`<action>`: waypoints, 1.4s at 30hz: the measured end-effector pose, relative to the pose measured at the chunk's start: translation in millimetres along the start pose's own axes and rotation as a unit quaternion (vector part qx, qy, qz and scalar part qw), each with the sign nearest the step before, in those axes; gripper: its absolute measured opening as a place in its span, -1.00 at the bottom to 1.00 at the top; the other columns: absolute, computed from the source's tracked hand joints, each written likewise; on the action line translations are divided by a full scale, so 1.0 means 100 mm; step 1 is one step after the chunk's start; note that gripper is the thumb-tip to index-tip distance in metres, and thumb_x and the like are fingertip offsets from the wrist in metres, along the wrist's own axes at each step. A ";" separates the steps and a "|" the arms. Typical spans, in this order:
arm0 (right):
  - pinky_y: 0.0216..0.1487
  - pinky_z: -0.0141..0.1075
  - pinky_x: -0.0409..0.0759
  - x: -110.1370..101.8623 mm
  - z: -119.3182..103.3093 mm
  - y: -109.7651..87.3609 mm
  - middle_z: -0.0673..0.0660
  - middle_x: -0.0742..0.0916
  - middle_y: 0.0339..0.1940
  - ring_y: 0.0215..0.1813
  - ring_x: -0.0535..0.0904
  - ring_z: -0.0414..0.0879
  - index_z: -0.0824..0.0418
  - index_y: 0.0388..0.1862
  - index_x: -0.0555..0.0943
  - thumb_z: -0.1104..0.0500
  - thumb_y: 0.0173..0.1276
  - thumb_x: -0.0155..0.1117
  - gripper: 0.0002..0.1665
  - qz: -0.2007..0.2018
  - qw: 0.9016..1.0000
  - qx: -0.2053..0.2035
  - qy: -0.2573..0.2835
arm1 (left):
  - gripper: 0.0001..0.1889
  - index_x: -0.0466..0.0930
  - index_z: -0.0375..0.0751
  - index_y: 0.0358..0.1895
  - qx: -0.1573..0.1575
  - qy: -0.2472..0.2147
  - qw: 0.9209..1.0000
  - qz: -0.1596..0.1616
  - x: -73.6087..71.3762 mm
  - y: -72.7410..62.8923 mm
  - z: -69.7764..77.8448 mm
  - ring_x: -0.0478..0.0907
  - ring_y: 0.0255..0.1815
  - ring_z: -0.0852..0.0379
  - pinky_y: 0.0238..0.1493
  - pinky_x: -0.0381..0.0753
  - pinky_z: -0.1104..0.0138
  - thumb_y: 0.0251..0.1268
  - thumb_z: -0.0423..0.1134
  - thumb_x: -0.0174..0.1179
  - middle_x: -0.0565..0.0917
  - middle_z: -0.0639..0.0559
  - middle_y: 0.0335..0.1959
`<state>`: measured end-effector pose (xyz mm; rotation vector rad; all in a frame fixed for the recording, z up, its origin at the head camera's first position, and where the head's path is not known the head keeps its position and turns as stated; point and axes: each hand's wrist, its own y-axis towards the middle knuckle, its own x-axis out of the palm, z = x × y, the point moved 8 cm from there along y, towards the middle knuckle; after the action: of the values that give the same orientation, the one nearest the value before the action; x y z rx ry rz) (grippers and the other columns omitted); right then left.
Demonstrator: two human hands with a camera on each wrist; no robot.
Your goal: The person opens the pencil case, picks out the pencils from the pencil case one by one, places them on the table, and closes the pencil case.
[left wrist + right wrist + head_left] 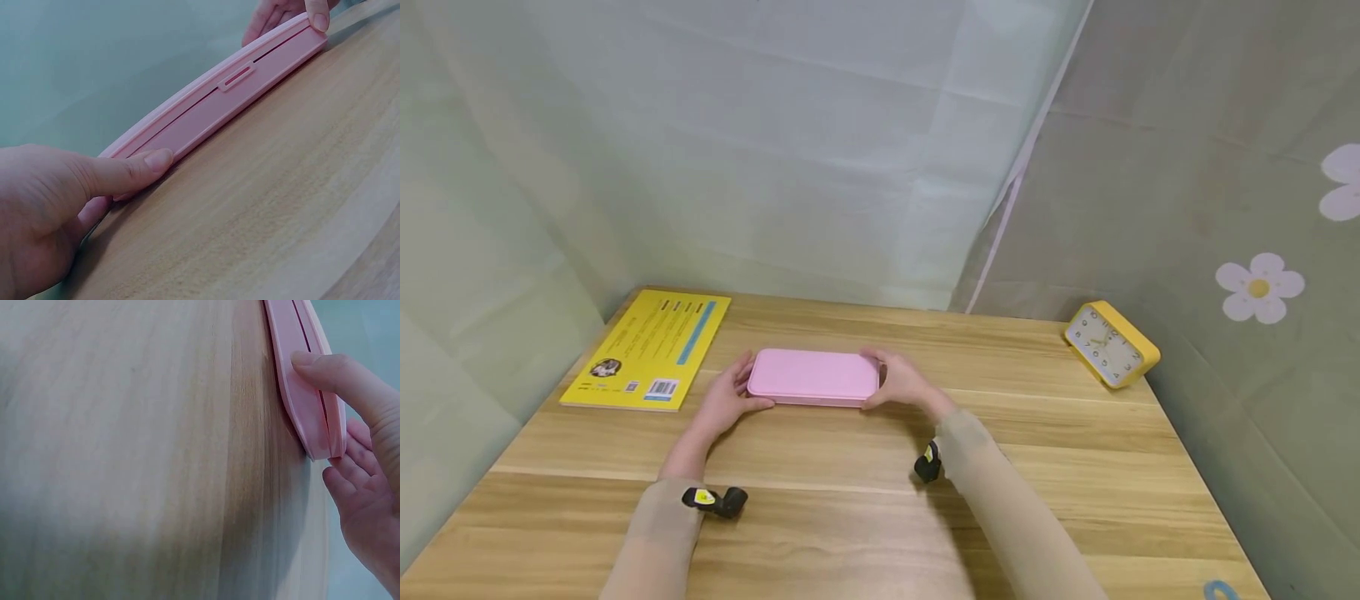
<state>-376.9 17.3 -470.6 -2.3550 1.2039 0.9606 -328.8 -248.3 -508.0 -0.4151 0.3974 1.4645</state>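
A pink pencil case (814, 373), long and flat with a lid seam and a small front latch, lies lengthwise across the wooden table. My left hand (727, 400) grips its left end, the thumb along the front side and the fingers around the end. At the right end my right hand (901, 382) holds it in the same way, thumb on the front. In the left wrist view the latch side of the case (206, 106) faces me, its lid down. The right wrist view has my right thumb pressed on the front side, with the other fingers partly behind the case.
A yellow book (647, 350) lies at the table's back left, left of my left hand. A yellow alarm clock (1108, 346) stands near the right edge. Part of a blue ring-shaped thing (1220, 590) shows at the front right. Cloth curtains (820, 150) hang behind the table (827, 533).
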 end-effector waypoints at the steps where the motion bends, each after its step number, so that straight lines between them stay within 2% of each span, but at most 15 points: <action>1: 0.53 -0.06 0.25 0.00 0.00 0.00 0.28 0.49 0.40 0.44 0.37 0.12 0.35 0.40 0.36 0.25 -0.27 0.69 0.16 -0.001 1.000 0.001 0.002 | 0.15 -0.20 -0.38 0.55 0.000 0.001 1.000 0.001 0.00 0.00 0.00 0.13 0.50 -0.32 0.47 0.23 -0.07 0.05 -0.14 0.46 0.08 -0.38 0.52; 8: 0.53 -0.06 0.25 -0.02 0.04 0.04 0.23 0.51 0.39 0.42 0.39 0.09 0.28 0.40 0.39 0.19 -0.27 0.69 0.15 -0.011 1.000 0.017 0.013 | 0.11 -0.17 -0.41 0.54 0.008 0.001 1.000 0.002 -0.01 -0.02 0.03 0.11 0.50 -0.35 0.47 0.23 -0.09 0.07 -0.20 0.46 0.04 -0.40 0.53; 12: 0.51 -0.06 0.28 -0.02 0.04 0.06 0.21 0.51 0.39 0.38 0.43 0.07 0.26 0.42 0.36 0.17 -0.25 0.68 0.16 -0.029 0.998 0.037 0.046 | 0.10 -0.18 -0.43 0.54 0.010 -0.017 1.000 0.005 -0.03 -0.03 0.00 0.10 0.50 -0.38 0.46 0.23 -0.10 0.08 -0.25 0.45 0.02 -0.44 0.52; 16: 0.48 -0.04 0.32 -0.04 0.04 0.06 0.20 0.51 0.39 0.36 0.43 0.07 0.25 0.43 0.35 0.19 -0.15 0.64 0.10 -0.034 0.995 0.044 0.083 | 0.12 -0.18 -0.42 0.54 0.011 -0.028 1.000 0.008 -0.05 -0.03 -0.01 0.12 0.49 -0.39 0.45 0.24 -0.10 0.07 -0.23 0.46 0.02 -0.43 0.52; 22: 0.53 0.04 0.22 -0.14 -0.06 0.05 0.22 0.52 0.38 0.46 0.33 0.11 0.30 0.35 0.42 0.26 0.01 0.54 -0.13 -0.012 0.996 -0.008 0.091 | 0.14 -0.18 -0.41 0.54 0.012 -0.038 0.999 0.003 -0.05 -0.02 0.01 0.12 0.49 -0.38 0.47 0.23 -0.07 0.04 -0.22 0.49 0.03 -0.44 0.52; 26: 0.47 -0.05 0.37 -0.20 -0.20 0.03 0.26 0.62 0.24 0.34 0.49 0.13 0.34 0.17 0.55 0.34 0.09 0.44 -0.40 -0.001 0.993 -0.054 0.101 | 0.12 -0.18 -0.46 0.53 0.023 -0.051 0.998 0.001 -0.05 -0.01 0.03 0.10 0.49 -0.41 0.48 0.20 -0.08 0.04 -0.28 0.48 0.07 -0.51 0.49; 29: 0.40 -0.12 0.47 -0.24 -0.28 0.05 0.28 0.69 0.12 0.21 0.59 0.13 0.36 0.06 0.62 0.36 0.12 0.41 -0.54 0.005 0.992 -0.074 0.100 | 0.08 -0.17 -0.47 0.52 0.035 -0.049 0.998 0.002 -0.06 -0.01 0.06 0.10 0.48 -0.43 0.47 0.20 -0.09 0.08 -0.30 0.45 0.08 -0.54 0.47; 33: 0.34 -0.17 0.53 -0.30 -0.30 0.08 0.29 0.73 0.03 0.13 0.65 0.11 0.36 0.01 0.64 0.35 0.15 0.40 -0.60 0.015 0.993 -0.071 0.096 | 0.04 -0.15 -0.48 0.52 0.037 -0.036 0.999 0.002 -0.05 -0.02 0.07 0.13 0.47 -0.43 0.46 0.22 -0.09 0.13 -0.27 0.42 0.08 -0.52 0.48; 37: 0.24 -0.18 0.61 -0.39 -0.29 0.12 0.31 0.74 -0.05 0.04 0.67 0.12 0.41 -0.04 0.64 0.36 0.17 0.38 -0.66 0.032 0.991 -0.065 0.110 | 0.05 -0.17 -0.44 0.53 0.024 -0.036 0.999 -0.005 -0.02 -0.03 0.04 0.12 0.49 -0.39 0.48 0.21 -0.06 0.15 -0.23 0.41 0.04 -0.44 0.52; 42: 0.09 -0.23 0.69 -0.53 -0.25 0.20 0.35 0.74 -0.13 -0.08 0.69 0.09 0.46 -0.09 0.64 0.40 0.19 0.35 -0.71 0.072 0.987 -0.061 0.131 | 0.05 -0.18 -0.41 0.54 0.018 -0.049 0.999 -0.011 0.01 -0.03 0.03 0.12 0.50 -0.34 0.48 0.22 -0.02 0.17 -0.19 0.40 0.03 -0.40 0.53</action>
<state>-404.3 22.5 -415.8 -2.5828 1.4700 0.8076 -325.3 -245.8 -505.6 -0.3158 0.3392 1.4476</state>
